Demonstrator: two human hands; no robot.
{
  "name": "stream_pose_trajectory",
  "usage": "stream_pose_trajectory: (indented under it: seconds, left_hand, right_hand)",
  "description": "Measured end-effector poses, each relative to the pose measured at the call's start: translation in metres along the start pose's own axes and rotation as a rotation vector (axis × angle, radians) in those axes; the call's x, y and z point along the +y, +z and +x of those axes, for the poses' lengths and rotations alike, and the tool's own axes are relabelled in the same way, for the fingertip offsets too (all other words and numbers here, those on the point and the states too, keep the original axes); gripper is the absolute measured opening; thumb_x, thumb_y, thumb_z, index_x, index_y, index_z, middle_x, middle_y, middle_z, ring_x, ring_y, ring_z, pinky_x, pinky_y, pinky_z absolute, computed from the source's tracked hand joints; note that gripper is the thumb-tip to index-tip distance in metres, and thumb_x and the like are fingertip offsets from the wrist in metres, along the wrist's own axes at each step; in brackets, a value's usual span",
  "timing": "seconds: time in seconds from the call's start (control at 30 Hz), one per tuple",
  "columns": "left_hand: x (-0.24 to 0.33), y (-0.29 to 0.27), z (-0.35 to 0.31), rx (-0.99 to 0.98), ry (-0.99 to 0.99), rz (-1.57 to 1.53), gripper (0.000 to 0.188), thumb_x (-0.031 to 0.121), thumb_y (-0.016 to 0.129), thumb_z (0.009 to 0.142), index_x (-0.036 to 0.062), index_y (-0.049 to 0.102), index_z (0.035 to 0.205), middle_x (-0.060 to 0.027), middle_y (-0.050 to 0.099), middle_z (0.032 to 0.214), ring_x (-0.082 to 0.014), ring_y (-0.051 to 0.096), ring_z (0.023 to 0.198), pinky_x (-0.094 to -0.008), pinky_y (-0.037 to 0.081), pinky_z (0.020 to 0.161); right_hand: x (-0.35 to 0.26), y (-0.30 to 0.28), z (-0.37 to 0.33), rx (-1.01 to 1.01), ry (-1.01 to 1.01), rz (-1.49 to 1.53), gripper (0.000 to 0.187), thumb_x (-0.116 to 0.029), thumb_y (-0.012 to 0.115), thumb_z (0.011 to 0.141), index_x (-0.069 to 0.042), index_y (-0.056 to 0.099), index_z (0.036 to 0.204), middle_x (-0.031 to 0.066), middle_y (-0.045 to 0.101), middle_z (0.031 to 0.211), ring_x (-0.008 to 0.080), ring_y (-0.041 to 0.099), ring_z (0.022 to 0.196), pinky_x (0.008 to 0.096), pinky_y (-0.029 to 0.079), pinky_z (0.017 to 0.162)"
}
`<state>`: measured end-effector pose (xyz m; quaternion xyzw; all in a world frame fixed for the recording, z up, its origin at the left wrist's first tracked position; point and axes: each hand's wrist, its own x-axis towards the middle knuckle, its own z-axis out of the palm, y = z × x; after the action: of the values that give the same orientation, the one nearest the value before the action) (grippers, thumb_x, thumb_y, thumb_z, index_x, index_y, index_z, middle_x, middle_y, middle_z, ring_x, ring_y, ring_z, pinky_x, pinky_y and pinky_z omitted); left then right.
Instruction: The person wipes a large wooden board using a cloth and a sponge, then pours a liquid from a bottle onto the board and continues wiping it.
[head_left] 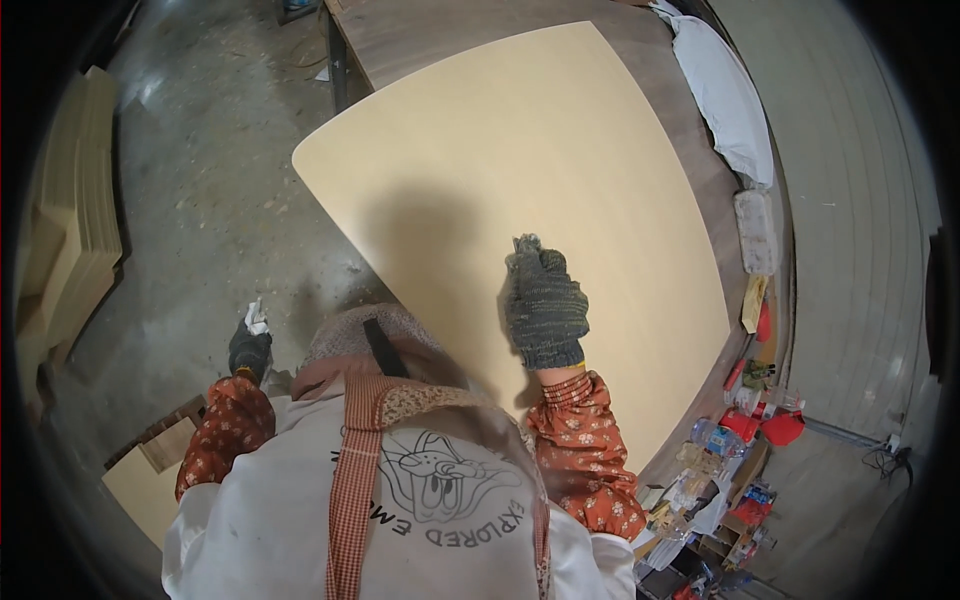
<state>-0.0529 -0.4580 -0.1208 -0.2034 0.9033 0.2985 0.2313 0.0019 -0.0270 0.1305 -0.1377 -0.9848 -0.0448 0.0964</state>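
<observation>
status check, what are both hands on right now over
Right hand, gloved, flat on the large pale wooden panel. Left hand, gloved, off the panel, gripping a small white object. Nothing lies on the panel.

Even daylight, soft shadow on pale board, sharp centre, heavy fisheye bending, dark vignette at rim

My right hand, in a dark knit glove, reaches forward with its fingers curled and the patterned sleeve bunched at the wrist, while my gloved left hand hangs low at my side, closed.
</observation>
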Motion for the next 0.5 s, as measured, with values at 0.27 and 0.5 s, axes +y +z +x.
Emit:
stream_pose_trajectory:
  seconds: [0.27,0.5]
  left_hand:
    - [-0.056,0.025,0.044,-0.151,0.181,-0.219,0.042,0.021,0.05,0.088,0.0191,0.051,0.131,-0.0063,0.059,0.081,-0.0187,0.054,0.07,-0.0349,0.047,0.066]
    - [-0.046,0.029,0.04,-0.155,0.085,0.061,0.052,0.024,0.067,0.074,0.0143,0.057,0.125,-0.014,0.068,0.099,-0.0299,0.066,0.092,-0.0385,0.05,0.078]
  right_hand:
    - [0.002,0.003,-0.029,0.008,0.052,-0.062,0.021,-0.022,0.05,0.094,-0.008,0.06,0.106,0.0076,0.062,0.09,0.0218,0.063,0.06,0.0333,0.049,0.048]
    - [0.096,0.004,-0.141,0.029,0.457,-0.27,0.021,-0.026,0.053,0.092,-0.012,0.062,0.105,0.0085,0.059,0.081,0.0249,0.062,0.068,0.0395,0.051,0.055]
